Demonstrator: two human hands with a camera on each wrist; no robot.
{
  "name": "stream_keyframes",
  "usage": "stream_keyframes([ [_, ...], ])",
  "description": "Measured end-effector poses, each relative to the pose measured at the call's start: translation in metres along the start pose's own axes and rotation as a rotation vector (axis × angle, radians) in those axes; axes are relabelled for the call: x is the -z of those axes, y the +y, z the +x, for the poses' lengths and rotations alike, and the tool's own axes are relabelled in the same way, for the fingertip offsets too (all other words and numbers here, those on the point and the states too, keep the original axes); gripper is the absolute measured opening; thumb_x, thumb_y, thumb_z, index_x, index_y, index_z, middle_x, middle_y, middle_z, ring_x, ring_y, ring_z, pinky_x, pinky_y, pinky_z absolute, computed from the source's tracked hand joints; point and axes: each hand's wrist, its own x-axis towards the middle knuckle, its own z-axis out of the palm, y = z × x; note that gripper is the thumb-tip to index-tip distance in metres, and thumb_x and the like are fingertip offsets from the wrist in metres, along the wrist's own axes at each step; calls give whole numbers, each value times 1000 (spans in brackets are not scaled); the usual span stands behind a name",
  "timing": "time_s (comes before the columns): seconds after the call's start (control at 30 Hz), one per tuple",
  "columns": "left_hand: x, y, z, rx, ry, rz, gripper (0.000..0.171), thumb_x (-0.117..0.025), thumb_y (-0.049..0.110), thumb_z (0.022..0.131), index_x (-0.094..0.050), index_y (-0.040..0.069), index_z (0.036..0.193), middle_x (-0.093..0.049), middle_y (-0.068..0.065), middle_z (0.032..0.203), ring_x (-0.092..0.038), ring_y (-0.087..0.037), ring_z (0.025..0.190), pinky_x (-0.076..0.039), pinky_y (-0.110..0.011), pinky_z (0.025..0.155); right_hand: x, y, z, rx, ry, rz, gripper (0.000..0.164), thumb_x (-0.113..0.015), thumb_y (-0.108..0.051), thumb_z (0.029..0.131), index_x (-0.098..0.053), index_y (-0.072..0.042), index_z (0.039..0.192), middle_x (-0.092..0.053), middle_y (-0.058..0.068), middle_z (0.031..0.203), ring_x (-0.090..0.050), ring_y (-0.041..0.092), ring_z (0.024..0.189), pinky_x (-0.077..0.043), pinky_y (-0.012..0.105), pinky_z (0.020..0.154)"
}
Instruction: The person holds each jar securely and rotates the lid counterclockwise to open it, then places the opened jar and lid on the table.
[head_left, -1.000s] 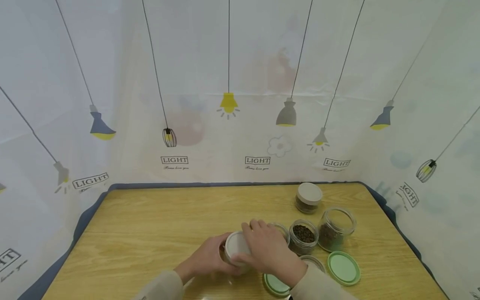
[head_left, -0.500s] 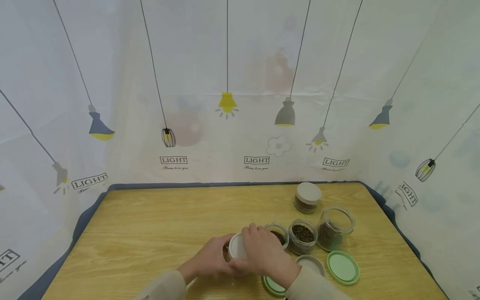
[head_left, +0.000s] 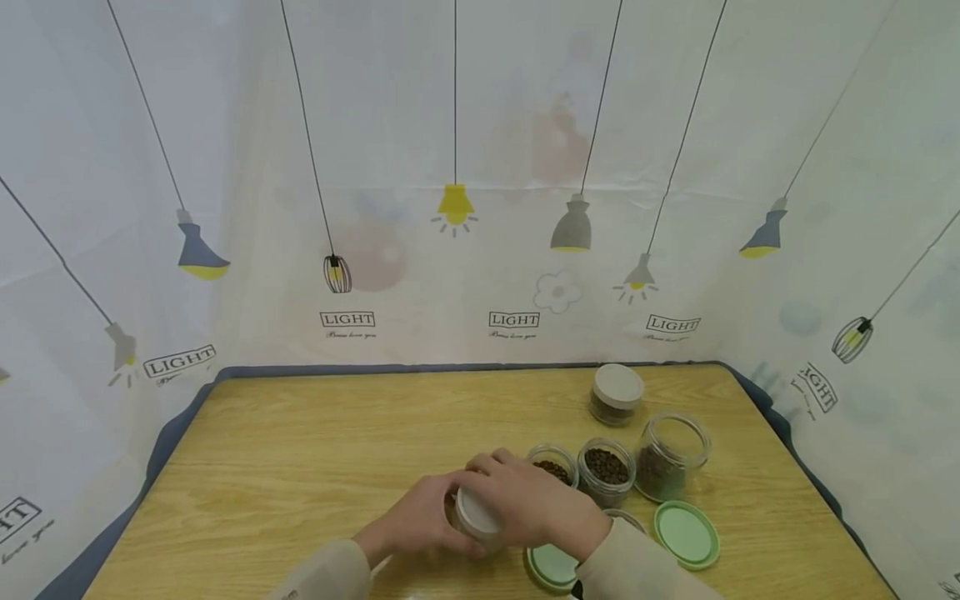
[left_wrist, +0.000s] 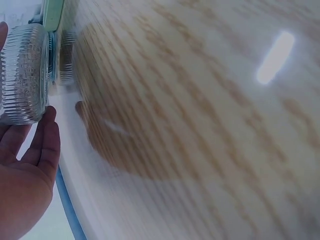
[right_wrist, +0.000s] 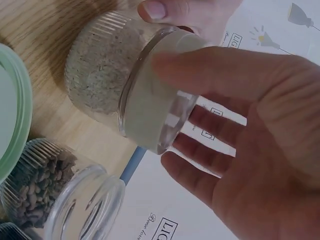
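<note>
The glass jar [right_wrist: 100, 70] is right in the middle, between the two hands, close to the person and over the wooden counter [head_left: 315, 450]. The left hand [head_left: 423, 517] is on the jar's left side and lower down. It holds the ribbed glass, with the thumb on one side and the fingers on the other. The right hand [head_left: 525, 500] comes in from the right and from higher up. It grips the white lid [head_left: 477, 512], thumb on one side, fingers round the other. So neither one is nearer: both touch, the left one on the glass and the right one on the lid.

The jar's long line goes from the lid at the top down to the glass bottom. It seems to run mostly up and down, maybe with a small lean, but so much is covered up that I can't be sure, or say if the bottom touches the counter. Little pale bits are inside the glass.

Just past the right hand is a small bean jar [head_left: 555, 452] with no lid on, and next to it is a second bean jar [head_left: 606, 497]. A green lid [head_left: 553, 568] lies flat just beside the right hand.
</note>
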Motion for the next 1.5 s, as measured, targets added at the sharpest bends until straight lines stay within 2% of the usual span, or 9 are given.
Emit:
stream_keyframes([
  [0.13, 0, 1, -1, -8, 6, 27, 74, -86, 48, 67, -56, 21, 130, -65, 8, 114, -61, -5, 99, -50, -23, 85, 2, -2, 0, -19, -17, -21, 80, -79, -49, 77, -41, -31, 145, -46, 0, 146, -45, 23, 132, -49, 43, 98],
  [0.23, 1, 1, -1, -10, 15, 46, 74, -85, 48, 69, -55, 20, 131, -65, 8, 115, -61, -4, 100, -50, -23, 86, 3, -5, 1, -75, 3, -52, 83, -74, -57, 78, -39, -27, 147, -44, 4, 148, -46, 26, 132, -49, 47, 98],
  [0.47, 3, 1, -1, -33, 11, -1, 68, -82, 44, 74, -55, 19, 131, -66, 5, 118, -62, -4, 99, -52, -22, 83, -4, -11, 3, -215, 110, -172, 82, -46, -78, 84, -51, -16, 138, -59, 9, 126, -57, 28, 114, -50, 46, 94],
  [0.63, 2, 0, 0, -38, 19, 5, 70, -83, 43, 74, -55, 19, 133, -66, 4, 119, -62, -4, 100, -52, -23, 84, -7, -13, 3, -269, 94, -196, 88, -42, -86, 77, -55, -16, 129, -61, 7, 114, -58, 26, 103, -50, 44, 89],
  [0.77, 1, -2, 0, -40, 23, 26, 71, -83, 45, 74, -55, 19, 134, -66, 4, 120, -62, -4, 101, -52, -22, 84, -7, -12, 3, -249, 70, -180, 85, -51, -83, 76, -56, -14, 125, -62, 7, 110, -60, 24, 97, -54, 40, 81],
  [0.97, 0, -3, 1, -32, 20, 19, 74, -84, 48, 71, -54, 23, 134, -65, 8, 118, -61, -5, 102, -51, -23, 86, -2, -6, 2, -133, 21, -58, 74, -68, -65, 78, -53, -18, 132, -57, 4, 113, -54, 18, 95, -52, 32, 70],
  [1.27, -1, 0, -1, -7, -5, -67, 70, -85, 43, 72, -55, 25, 133, -65, 5, 119, -62, -7, 99, -53, -24, 82, 4, -1, 1, 21, -2, -14, 72, -76, -52, 79, -45, -34, 142, -53, -5, 136, -50, 20, 124, -52, 38, 92],
  [1.4, -1, -1, -1, -11, -4, -36, 71, -84, 44, 73, -54, 23, 133, -64, 6, 119, -62, -6, 101, -52, -23, 84, 4, -1, 0, -6, -27, -25, 88, -76, -61, 73, -37, -33, 148, -40, -1, 152, -40, 24, 138, -42, 47, 106],
  [1.5, -1, -2, 0, -22, 13, 13, 73, -83, 47, 72, -53, 21, 134, -64, 7, 120, -61, -4, 103, -50, -23, 88, 3, -4, 0, -73, -4, -64, 94, -64, -75, 74, -35, -28, 150, -39, 4, 153, -40, 26, 138, -39, 50, 108],
])
